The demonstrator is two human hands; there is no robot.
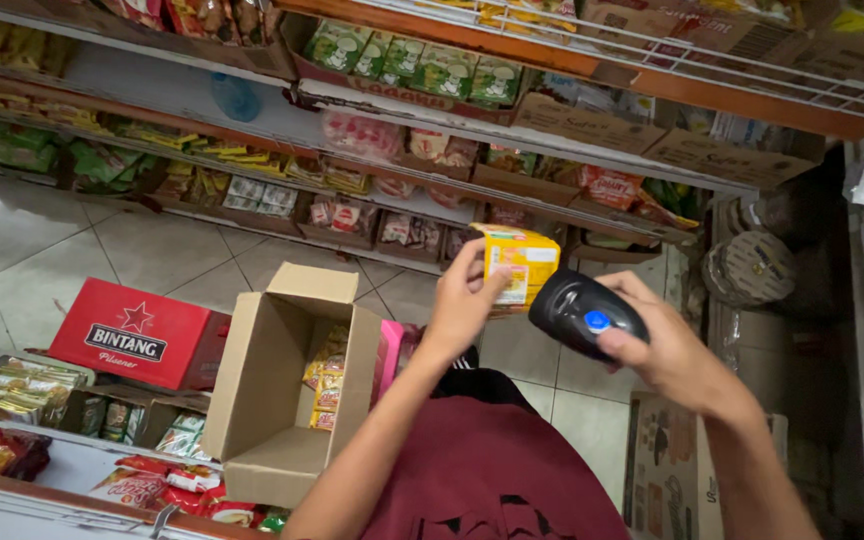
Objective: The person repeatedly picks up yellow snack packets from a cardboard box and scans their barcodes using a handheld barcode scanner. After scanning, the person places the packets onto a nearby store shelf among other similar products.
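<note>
Two hands: raised apart in front of the far shelves, each clamped on its own thing.
Left hand [464, 300]: fingers closed around a small yellow cardboard packet [520, 265], held up just left of the scanner.
Right hand [667, 350]: gripping a black handheld barcode scanner with a blue button [582, 315], its head close to the packet.
Open brown cardboard box [287, 385]: near left, below the left arm, yellow packets inside.
Red carton [142, 335]: on the tiled floor, left of the box.

A small yellow box [519, 264], upright, faces a black handheld scanner [582, 312], seemingly almost touching.
</note>
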